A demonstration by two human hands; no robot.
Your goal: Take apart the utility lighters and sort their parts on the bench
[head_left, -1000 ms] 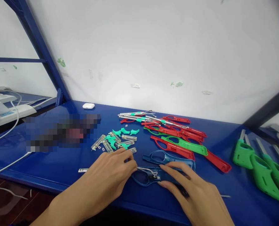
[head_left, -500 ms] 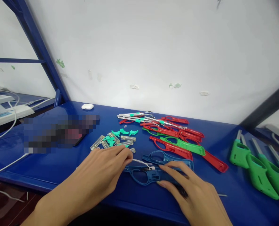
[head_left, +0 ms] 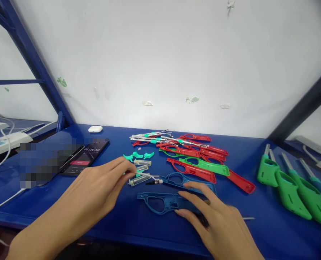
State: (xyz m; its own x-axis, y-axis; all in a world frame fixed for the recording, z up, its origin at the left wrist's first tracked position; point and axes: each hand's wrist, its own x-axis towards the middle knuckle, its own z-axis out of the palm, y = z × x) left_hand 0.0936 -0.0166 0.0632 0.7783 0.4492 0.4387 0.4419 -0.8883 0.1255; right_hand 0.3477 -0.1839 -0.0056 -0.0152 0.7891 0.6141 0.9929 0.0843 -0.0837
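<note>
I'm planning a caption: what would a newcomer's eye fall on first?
Probably the red shells, clustered right of centre on the blue table. Green handles stand out at far right. In front, the left hand pinches white wires; the right hand holds a blue shell.

You're pinching the white-wired igniter (head_left: 157,181) now, its black-and-white end pointing right, and you're gripping the blue lighter half-shell (head_left: 171,199), which is lying nearer you, hollow side up, finger loop leftward.

small white case (head_left: 95,129), dark phone (head_left: 80,163), white cable (head_left: 7,200), pale wall (head_left: 160,65)
</note>
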